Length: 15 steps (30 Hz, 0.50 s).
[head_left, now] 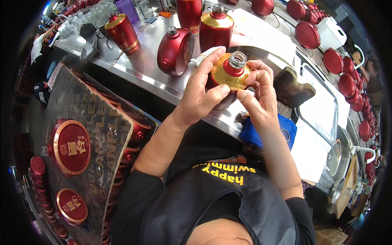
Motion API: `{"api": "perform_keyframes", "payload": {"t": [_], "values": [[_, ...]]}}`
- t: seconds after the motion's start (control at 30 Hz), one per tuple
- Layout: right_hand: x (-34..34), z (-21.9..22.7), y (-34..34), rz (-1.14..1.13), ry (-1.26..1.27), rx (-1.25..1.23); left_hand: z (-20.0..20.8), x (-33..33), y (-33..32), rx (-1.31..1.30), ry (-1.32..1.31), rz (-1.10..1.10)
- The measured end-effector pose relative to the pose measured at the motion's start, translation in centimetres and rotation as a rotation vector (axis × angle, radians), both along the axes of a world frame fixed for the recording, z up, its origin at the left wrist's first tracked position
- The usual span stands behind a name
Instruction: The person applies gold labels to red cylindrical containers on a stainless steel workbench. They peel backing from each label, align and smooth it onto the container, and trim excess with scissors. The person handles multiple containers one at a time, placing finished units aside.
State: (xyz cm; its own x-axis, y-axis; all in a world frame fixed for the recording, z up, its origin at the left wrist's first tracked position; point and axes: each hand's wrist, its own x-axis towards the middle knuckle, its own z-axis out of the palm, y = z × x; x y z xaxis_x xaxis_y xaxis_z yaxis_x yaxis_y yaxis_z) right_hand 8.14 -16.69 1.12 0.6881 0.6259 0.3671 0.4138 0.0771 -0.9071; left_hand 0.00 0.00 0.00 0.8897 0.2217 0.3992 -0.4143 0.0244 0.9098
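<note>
Between my two hands is a red glass bottle (232, 71) with a clear threaded neck and no cap, standing at the near edge of the metal bench. A gold foil collar label (224, 78) covers its shoulder. My left hand (201, 90) wraps the bottle's left side, its thumb pressing on the collar's near edge. My right hand (261, 87) is closed on the right side, with curled fingers and thumb at the collar's rim. A crumpled white cloth (203, 56) lies by my left fingers. The bottle's lower body is mostly hidden by my hands.
Beyond stand a round red bottle (174, 51), a gold-shouldered bottle (215, 30) and another at left (122, 33). To the right are a dark worn block (293, 87), a blue pad (288, 131) and a clear tray (320, 104). A board with round bottles (71, 147) is at left.
</note>
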Motion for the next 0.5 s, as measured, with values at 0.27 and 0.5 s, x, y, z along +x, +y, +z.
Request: {"api": "perform_keyframes", "payload": {"t": [0.27,0.5], "values": [[-0.45,0.06,0.32,-0.075,-0.068,-0.046,0.08,-0.07,-0.50,0.124,-0.003,0.075],[-0.54,0.17,0.57,-0.109,-0.058,-0.050,-0.09,0.31,-0.59,0.169,-0.043,0.130]]}}
